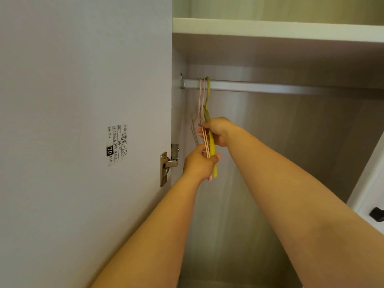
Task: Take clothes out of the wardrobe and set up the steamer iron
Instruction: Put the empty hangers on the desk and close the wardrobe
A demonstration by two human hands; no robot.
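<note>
Both hands' fingers (202, 129) grasp hangers (211, 140) hooked on rail (270, 87).

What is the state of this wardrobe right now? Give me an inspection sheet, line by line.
Surface: white shelf above a metal hanging rail; the wardrobe's floor is out of view.
Job's things: a yellow hanger and thin pink hangers hooked at the rail's left end; no clothes seen.
Clutter: nothing seen.
Hands: left hand grips the hangers' lower ends; right hand holds them higher up.
Cables: nothing seen.
Surroundings: open door on the left with a printed label and a metal hinge; a dark handle at the right edge.
</note>
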